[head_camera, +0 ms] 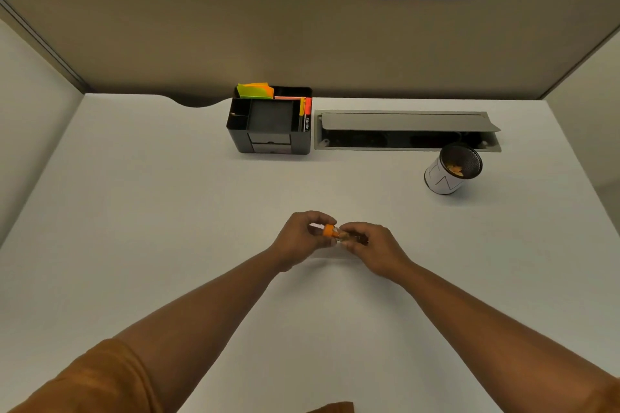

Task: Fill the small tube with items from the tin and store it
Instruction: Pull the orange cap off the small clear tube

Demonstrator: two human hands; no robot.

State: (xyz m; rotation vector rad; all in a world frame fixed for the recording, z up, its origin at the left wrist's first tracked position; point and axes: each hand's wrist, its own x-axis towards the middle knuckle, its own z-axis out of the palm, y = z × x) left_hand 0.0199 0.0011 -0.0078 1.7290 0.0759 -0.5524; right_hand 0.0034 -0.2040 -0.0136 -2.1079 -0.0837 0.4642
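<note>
A small clear tube (349, 238) lies level between both hands, just above the middle of the white desk (167, 211). Its orange cap (328, 231) sits at the left end. My left hand (303, 238) pinches the cap. My right hand (372, 250) grips the tube's body, and its fingers hide most of the tube and what is inside. The tin (451, 171), a round mesh cup with a white sleeve, stands at the right rear of the desk, with a few tan pieces (456, 169) showing in it.
A black desk organiser (271, 141) with coloured sticky notes, pens and small front drawers stands at the back centre. To its right a grey cable tray (406, 131) is set into the desk with its flap up. Partition walls enclose the desk on three sides.
</note>
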